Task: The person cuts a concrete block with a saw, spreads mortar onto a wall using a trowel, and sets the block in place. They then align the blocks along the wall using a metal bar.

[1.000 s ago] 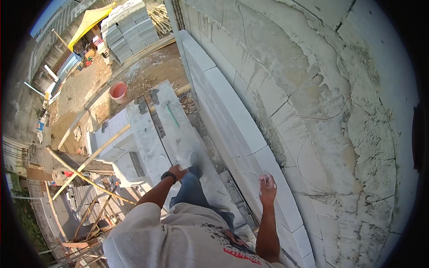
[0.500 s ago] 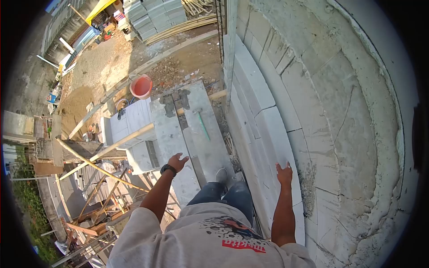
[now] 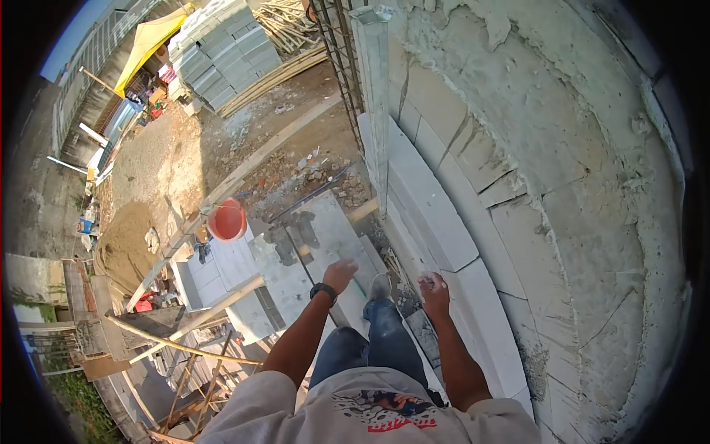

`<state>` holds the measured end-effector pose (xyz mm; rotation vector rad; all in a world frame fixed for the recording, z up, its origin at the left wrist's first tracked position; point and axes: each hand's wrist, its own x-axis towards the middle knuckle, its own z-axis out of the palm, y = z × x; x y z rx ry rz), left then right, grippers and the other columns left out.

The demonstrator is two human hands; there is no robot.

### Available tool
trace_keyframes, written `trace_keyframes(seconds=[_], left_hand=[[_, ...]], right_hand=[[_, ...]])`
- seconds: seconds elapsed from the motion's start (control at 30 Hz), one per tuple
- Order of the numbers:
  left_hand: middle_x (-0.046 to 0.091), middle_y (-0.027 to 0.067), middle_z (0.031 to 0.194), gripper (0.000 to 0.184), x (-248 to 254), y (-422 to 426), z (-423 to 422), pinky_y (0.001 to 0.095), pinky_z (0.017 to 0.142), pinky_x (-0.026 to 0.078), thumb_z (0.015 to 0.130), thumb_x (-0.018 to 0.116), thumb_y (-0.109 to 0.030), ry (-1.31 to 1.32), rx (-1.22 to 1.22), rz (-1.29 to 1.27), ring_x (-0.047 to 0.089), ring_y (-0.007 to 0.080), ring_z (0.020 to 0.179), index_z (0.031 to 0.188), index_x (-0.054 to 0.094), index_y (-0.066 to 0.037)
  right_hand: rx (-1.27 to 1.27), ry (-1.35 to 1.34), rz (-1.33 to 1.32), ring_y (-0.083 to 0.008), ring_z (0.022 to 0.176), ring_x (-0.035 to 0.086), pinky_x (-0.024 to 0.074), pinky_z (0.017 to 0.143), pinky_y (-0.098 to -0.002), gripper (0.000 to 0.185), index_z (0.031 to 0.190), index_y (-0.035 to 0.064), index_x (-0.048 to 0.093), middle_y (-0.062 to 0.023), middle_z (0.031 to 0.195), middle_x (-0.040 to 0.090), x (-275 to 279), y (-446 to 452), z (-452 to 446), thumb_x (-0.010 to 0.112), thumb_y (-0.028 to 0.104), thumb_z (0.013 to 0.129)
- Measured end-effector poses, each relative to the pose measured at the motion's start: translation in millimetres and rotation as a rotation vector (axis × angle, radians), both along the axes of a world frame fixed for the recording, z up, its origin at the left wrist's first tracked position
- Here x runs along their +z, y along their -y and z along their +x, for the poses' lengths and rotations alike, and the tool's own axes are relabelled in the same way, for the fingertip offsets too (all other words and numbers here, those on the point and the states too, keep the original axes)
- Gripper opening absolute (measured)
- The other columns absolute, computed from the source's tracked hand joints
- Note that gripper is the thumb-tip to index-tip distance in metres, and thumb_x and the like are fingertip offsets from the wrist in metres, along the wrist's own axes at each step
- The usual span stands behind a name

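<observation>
Bucket (image 3: 227,220), red, one; contents unclear. Left hand (image 3: 341,274), blurred, above grey boards (image 3: 334,222); right hand (image 3: 434,292), fingers curled, beside white blocks (image 3: 479,318); hands well apart, grips cannot be told.

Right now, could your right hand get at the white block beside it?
Probably yes: nothing visible stands between the right hand and the white block, though whether they touch is unclear.
</observation>
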<state>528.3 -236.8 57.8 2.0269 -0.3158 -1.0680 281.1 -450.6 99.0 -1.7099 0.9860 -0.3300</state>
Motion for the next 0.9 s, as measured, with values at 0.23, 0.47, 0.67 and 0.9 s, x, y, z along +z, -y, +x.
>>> trace_keyframes(seconds=[0.23, 0.47, 0.67, 0.9], left_hand=[[0.071, 0.0032, 0.115, 0.036, -144, 166, 143, 0.0325, 0.08, 0.055, 0.088, 0.073, -0.031, 0.581, -0.404, 0.033, 0.067, 0.0169, 0.102, 0.12, 0.069, -0.013], [0.075, 0.0096, 0.1, 0.018, -208, 249, 207, 0.0327, 0.078, 0.056, 0.09, 0.066, -0.019, 0.676, -0.325, -0.077, 0.071, 0.0204, 0.084, 0.104, 0.073, -0.008], [0.075, 0.0116, 0.089, 0.02, -168, 245, 220, 0.0334, 0.068, 0.056, 0.091, 0.067, -0.017, -0.251, 0.138, -0.275, 0.073, 0.0205, 0.076, 0.099, 0.071, 0.001], [0.069, 0.0151, 0.096, 0.02, -169, 266, 282, 0.0416, 0.076, 0.055, 0.089, 0.06, -0.004, 0.345, -0.289, -0.354, 0.069, 0.0324, 0.09, 0.102, 0.073, -0.01]], right_hand=[[-0.416, 0.27, 0.96, -0.0156, 0.074, 0.063, 0.0502, 0.062, -0.0285, 0.023, 0.123, 0.0053, 0.06, -0.0064, 0.094, 0.067, -129, 56, 258, 0.054, 0.016, 0.103], [-0.811, 0.254, 1.063, -0.023, 0.093, 0.064, 0.0538, 0.087, -0.0419, 0.033, 0.135, 0.0098, 0.055, -0.0089, 0.112, 0.065, -172, 74, 351, 0.051, 0.024, 0.106], [-1.054, 0.255, 0.912, -0.0175, 0.096, 0.061, 0.0514, 0.084, -0.037, 0.023, 0.123, 0.0141, 0.061, -0.004, 0.113, 0.066, -189, 75, 382, 0.05, 0.025, 0.105], [-1.249, 0.317, 0.772, -0.0193, 0.092, 0.063, 0.0515, 0.088, -0.0389, 0.025, 0.123, 0.0103, 0.058, -0.0063, 0.113, 0.067, -190, 74, 389, 0.044, 0.023, 0.107]])
